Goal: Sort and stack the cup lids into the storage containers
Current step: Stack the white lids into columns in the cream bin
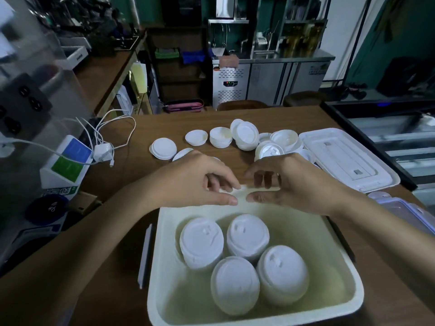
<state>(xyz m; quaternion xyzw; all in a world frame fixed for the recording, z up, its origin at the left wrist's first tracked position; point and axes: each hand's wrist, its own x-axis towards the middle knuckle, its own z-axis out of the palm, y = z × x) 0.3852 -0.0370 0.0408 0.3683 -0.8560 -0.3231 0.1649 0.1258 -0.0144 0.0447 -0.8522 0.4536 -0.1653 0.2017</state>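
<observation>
Over the far rim of the storage container (329, 250), left hand (188, 182) and right hand (299, 184) each pinch an edge of what looks like a white lid (242, 192), above four lid stacks (202, 243) inside; a slack pinch could drop it askew, toppling a stack

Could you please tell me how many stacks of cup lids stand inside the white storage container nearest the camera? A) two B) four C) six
B, since the white storage container holds four stacks of cup lids: back left, back right, front left and front right.
</observation>
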